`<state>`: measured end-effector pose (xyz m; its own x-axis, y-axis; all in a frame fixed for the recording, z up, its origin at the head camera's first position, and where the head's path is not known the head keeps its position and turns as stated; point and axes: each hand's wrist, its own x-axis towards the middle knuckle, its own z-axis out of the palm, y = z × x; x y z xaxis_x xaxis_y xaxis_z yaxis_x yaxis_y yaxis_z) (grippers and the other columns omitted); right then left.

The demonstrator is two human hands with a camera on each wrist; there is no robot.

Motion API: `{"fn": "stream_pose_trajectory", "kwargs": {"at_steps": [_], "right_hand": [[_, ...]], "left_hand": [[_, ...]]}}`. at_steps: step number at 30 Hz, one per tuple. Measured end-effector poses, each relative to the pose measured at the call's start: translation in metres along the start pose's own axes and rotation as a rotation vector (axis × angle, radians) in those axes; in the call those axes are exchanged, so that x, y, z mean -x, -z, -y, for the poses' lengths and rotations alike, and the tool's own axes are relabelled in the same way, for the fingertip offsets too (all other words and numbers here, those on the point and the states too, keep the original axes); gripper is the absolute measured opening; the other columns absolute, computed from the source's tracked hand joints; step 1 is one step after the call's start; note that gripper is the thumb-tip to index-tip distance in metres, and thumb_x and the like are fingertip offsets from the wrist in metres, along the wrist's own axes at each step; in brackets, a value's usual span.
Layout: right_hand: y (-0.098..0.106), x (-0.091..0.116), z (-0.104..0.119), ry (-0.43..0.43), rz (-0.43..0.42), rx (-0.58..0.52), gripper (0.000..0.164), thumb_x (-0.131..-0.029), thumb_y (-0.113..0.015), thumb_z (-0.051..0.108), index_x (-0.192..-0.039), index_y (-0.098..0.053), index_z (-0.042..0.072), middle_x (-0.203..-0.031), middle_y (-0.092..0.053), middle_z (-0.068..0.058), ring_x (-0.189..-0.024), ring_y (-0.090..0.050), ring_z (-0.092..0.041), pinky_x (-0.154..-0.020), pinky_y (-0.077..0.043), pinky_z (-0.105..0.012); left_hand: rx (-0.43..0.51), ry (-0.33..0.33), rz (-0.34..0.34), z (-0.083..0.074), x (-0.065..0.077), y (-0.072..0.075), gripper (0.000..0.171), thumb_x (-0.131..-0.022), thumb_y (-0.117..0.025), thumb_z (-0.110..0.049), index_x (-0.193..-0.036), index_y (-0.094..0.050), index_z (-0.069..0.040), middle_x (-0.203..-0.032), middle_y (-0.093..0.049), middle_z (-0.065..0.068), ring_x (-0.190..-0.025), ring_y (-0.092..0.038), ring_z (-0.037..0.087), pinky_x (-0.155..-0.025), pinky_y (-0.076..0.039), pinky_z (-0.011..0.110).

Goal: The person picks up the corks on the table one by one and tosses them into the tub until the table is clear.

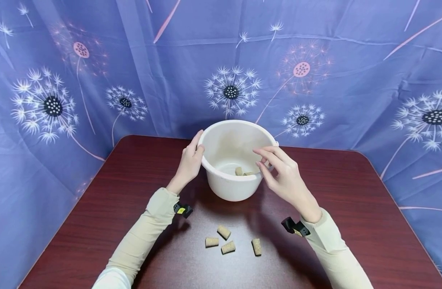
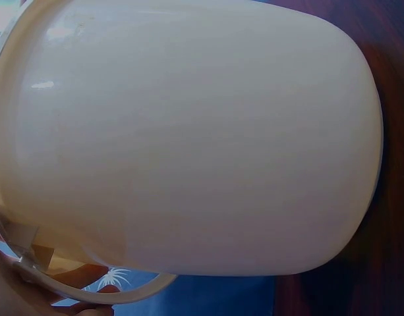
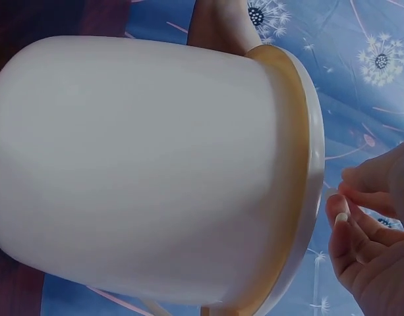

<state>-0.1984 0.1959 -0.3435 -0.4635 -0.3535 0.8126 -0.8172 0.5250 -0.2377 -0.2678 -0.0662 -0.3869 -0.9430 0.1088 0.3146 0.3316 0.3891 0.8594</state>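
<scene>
We note smooth white bucket [image 1: 232, 189], round-rimmed, on glossy table [image 1: 351, 192] | left hand [image 1: 189, 161] clamped on rim [image 1: 226, 175] | right hand [image 1: 285, 175] at opposite rim, thumb and fingertips apart | speckled corks [image 1: 224, 232] — two visible inside, four outside.

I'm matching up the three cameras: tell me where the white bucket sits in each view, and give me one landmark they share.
Head: white bucket at centre, in front of the cloth.
Left wrist: white bucket fills most of the picture, base toward the right.
Right wrist: white bucket fills the left and centre, base toward the left.
Shared landmark: the blue dandelion-print cloth.
</scene>
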Motion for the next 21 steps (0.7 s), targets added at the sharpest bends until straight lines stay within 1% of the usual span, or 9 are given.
{"fn": "stream_pose_trajectory", "kwargs": {"at_steps": [4,7,12,15,18,21], "right_hand": [[0.001,0.005,-0.001,0.004,0.004,0.008,0.033,-0.080,-0.066,-0.008,-0.112,-0.069,0.000,-0.100,-0.065,-0.010,-0.078,-0.056,-0.012,-0.066,-0.044,-0.015],[0.002,0.008,-0.001,0.012,-0.003,0.010,0.030,-0.082,-0.064,-0.006,-0.110,-0.070,0.001,-0.100,-0.066,-0.010,-0.079,-0.056,-0.011,-0.069,-0.044,-0.015],[0.003,0.013,0.001,0.038,-0.017,0.006,0.029,-0.084,-0.060,-0.001,-0.111,-0.070,0.001,-0.099,-0.066,-0.009,-0.078,-0.056,-0.011,-0.066,-0.043,-0.015],[0.005,0.015,0.004,0.064,-0.036,-0.004,0.027,-0.087,-0.057,0.003,-0.110,-0.070,0.001,-0.095,-0.067,-0.008,-0.077,-0.056,-0.012,-0.065,-0.044,-0.017],[0.005,0.018,0.007,0.094,-0.068,-0.018,0.022,-0.090,-0.054,0.009,-0.102,-0.071,0.001,-0.089,-0.067,-0.007,-0.072,-0.055,-0.011,-0.064,-0.043,-0.017],[0.006,0.021,0.008,0.123,-0.097,-0.038,0.022,-0.094,-0.053,0.013,-0.093,-0.072,0.001,-0.084,-0.067,-0.006,-0.067,-0.051,-0.010,-0.062,-0.040,-0.016]], "left_hand": [[0.001,-0.007,-0.001,0.001,0.000,0.000,0.055,-0.097,-0.035,-0.018,-0.152,-0.032,-0.013,-0.152,-0.041,0.011,-0.123,-0.056,0.029,-0.095,-0.049,0.046],[0.000,-0.004,0.000,0.002,0.000,-0.001,0.055,-0.097,-0.036,-0.018,-0.152,-0.032,-0.013,-0.151,-0.041,0.012,-0.122,-0.057,0.029,-0.095,-0.050,0.046],[0.002,0.004,-0.003,0.002,0.000,-0.001,0.056,-0.097,-0.036,-0.019,-0.152,-0.033,-0.014,-0.151,-0.042,0.012,-0.119,-0.058,0.029,-0.092,-0.051,0.046],[0.003,0.008,-0.006,0.002,0.000,-0.001,0.055,-0.097,-0.036,-0.018,-0.152,-0.033,-0.014,-0.150,-0.043,0.012,-0.119,-0.059,0.029,-0.092,-0.051,0.045],[0.002,0.006,-0.005,0.001,0.000,-0.001,0.055,-0.097,-0.036,-0.018,-0.152,-0.033,-0.014,-0.151,-0.042,0.012,-0.118,-0.059,0.030,-0.091,-0.051,0.045],[0.003,0.005,-0.006,0.001,-0.001,-0.001,0.055,-0.097,-0.036,-0.018,-0.151,-0.033,-0.013,-0.150,-0.043,0.013,-0.117,-0.059,0.030,-0.090,-0.051,0.045]]}}
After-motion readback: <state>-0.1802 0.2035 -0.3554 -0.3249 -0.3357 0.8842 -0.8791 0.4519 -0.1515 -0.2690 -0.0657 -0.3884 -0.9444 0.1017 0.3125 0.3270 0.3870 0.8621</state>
